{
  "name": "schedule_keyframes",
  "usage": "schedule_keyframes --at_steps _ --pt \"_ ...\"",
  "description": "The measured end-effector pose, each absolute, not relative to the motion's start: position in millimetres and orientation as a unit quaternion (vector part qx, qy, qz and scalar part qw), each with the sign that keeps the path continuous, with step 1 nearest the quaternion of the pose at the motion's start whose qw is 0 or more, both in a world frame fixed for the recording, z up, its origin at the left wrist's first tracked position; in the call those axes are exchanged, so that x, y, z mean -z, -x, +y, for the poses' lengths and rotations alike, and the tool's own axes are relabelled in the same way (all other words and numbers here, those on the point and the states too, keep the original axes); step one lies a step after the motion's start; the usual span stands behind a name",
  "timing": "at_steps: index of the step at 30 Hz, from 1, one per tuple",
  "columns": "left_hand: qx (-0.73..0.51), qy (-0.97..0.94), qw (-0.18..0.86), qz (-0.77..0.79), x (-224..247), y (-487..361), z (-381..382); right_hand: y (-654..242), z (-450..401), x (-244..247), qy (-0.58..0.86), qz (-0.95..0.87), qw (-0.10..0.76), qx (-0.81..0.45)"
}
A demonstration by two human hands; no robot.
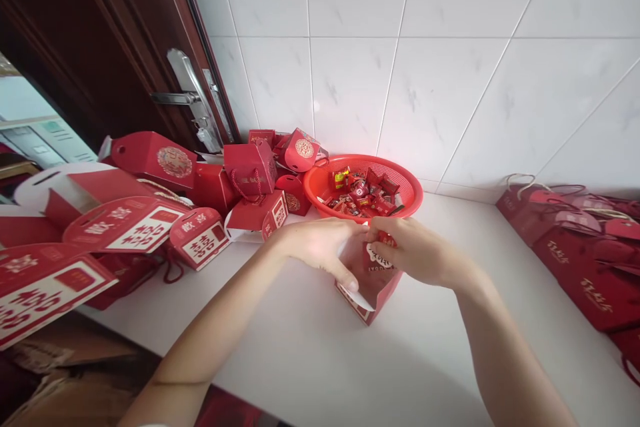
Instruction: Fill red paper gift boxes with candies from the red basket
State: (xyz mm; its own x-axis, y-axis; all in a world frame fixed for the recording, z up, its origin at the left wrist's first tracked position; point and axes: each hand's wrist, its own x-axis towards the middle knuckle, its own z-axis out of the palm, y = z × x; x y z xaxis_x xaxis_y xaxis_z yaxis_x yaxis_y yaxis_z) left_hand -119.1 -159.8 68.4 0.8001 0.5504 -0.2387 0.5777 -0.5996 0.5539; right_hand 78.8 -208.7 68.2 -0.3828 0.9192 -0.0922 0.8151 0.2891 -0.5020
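Observation:
A red gift box [384,293] with its top open and a pale inside stands on the white table in front of me. My left hand [323,245] grips its left side, thumb on the white flap and fingers toward the back. Over the opening, my right hand [417,252] has its fingers curled on a red candy packet [379,255] with white lettering. The packet's lower part is down in the box, and the fingers hide its top. Just behind both hands is a red plastic basket [413,197] with wrapped candies [363,190] in it.
Many red boxes, such as one with white character labels [200,243], crowd the table's left side. Red gift bags [565,247] with cord handles line the right. Behind are a white tiled wall [360,73] and a brown door [115,33]. Cardboard [75,373] lies below the table's front-left edge.

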Motion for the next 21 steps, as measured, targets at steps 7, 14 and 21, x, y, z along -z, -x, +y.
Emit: schedule_keyframes --at_steps 7,14,21 --pt "0.004 -0.883 0.366 0.295 -67 117 -165 -73 -218 -72 0.559 -0.787 0.151 -0.211" --pt "0.001 -0.875 0.389 0.286 -65 119 -165 -65 -220 -67 0.495 -0.811 0.163 -0.266" --pt "0.022 -0.895 0.284 0.342 -66 124 -172 -73 -220 -60 0.56 -0.799 0.049 -0.213"
